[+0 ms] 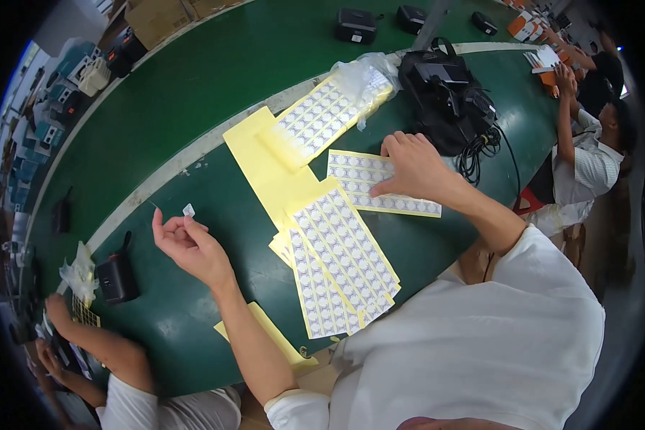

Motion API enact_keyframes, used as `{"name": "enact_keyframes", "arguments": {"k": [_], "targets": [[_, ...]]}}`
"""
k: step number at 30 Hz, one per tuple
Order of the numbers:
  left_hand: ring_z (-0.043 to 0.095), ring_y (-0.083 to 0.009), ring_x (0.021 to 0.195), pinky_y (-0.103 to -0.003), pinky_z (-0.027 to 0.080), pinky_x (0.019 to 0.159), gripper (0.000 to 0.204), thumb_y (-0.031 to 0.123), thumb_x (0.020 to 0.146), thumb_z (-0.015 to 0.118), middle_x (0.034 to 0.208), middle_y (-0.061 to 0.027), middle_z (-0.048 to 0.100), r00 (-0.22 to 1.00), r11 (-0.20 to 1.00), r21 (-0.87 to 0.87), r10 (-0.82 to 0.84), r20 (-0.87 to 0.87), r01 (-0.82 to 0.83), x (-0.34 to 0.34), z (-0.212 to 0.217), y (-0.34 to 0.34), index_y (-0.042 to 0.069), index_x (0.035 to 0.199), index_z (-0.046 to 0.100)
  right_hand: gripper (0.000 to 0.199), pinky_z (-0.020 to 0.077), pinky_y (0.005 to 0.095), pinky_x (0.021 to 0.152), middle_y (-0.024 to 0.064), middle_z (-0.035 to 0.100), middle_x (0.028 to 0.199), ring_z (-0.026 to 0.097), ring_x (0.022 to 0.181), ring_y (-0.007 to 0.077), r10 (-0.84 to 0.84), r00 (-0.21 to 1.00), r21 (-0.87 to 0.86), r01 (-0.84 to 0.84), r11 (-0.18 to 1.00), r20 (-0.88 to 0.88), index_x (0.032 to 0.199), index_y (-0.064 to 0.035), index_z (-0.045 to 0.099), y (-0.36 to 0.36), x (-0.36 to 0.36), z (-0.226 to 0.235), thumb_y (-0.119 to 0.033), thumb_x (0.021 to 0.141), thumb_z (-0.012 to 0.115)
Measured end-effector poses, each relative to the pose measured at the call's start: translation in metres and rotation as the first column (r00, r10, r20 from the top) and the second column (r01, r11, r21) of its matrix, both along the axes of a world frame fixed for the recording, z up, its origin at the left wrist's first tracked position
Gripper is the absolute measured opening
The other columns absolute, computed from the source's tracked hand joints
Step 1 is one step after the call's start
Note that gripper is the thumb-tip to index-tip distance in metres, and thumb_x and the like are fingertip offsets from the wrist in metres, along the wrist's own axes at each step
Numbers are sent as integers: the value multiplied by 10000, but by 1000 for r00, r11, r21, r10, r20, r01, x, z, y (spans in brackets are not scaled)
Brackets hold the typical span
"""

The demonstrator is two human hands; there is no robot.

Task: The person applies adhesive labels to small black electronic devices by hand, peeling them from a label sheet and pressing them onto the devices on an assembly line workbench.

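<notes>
My left hand [197,251] is raised palm up over the left side of the table, fingers bent and apart. A small white sticker [188,210] shows at its thumb tip; I cannot tell whether it clings there. My right hand [416,168] reaches across a white sticker sheet [351,173], thumb on it and fingers spread past its far edge. Nearer to me several overlapping sticker sheets [347,247] lie fanned out. Behind them are a yellow backing sheet [261,161] and another stack of sticker sheets [315,122], partly under a clear plastic bag [369,79].
A black bag [437,93] with coiled cables [480,154] lies at the far right of my hands. A black case [117,278] stands to the left, beside a co-worker's arm [97,340]. Another yellow sheet [265,330] lies by the near edge. More people sit at the right.
</notes>
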State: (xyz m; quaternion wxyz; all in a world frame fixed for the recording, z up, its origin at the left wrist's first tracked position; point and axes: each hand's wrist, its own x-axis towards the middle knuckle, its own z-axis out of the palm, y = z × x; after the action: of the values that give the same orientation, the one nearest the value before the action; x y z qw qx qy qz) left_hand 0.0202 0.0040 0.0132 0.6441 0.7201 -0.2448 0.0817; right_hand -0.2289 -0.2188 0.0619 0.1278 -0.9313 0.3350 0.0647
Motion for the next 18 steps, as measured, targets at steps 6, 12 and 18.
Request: {"name": "enact_keyframes", "arguments": {"k": [6, 12, 18], "targets": [[471, -56, 641, -180, 378, 534, 421, -17, 914, 486, 879, -30, 464, 1000, 1000, -3, 9, 8, -9, -1, 2, 1, -17, 1311, 346, 634, 405, 388, 818, 144, 554, 929, 569, 913, 304, 38, 999, -112, -36, 993, 19, 916, 11, 571, 7, -3, -4, -487, 602, 805], [467, -57, 650, -180, 381, 544, 421, -20, 915, 484, 876, -29, 462, 1000, 1000, -13, -3, -4, 2, 1, 1, 2, -16, 1313, 345, 584, 423, 397, 808, 143, 560, 923, 567, 913, 309, 13, 991, -69, -3, 998, 136, 912, 10, 568, 9, -5, -12, -447, 630, 797], [468, -58, 654, -179, 387, 557, 419, -22, 919, 479, 874, -28, 462, 1000, 1000, -25, 2, -5, -2, 1, 1, 4, -13, 1316, 344, 580, 424, 389, 819, 152, 567, 968, 559, 946, 313, 33, 999, -4, -33, 999, 14, 976, -2, 563, 11, -1, -3, -428, 654, 789]]}}
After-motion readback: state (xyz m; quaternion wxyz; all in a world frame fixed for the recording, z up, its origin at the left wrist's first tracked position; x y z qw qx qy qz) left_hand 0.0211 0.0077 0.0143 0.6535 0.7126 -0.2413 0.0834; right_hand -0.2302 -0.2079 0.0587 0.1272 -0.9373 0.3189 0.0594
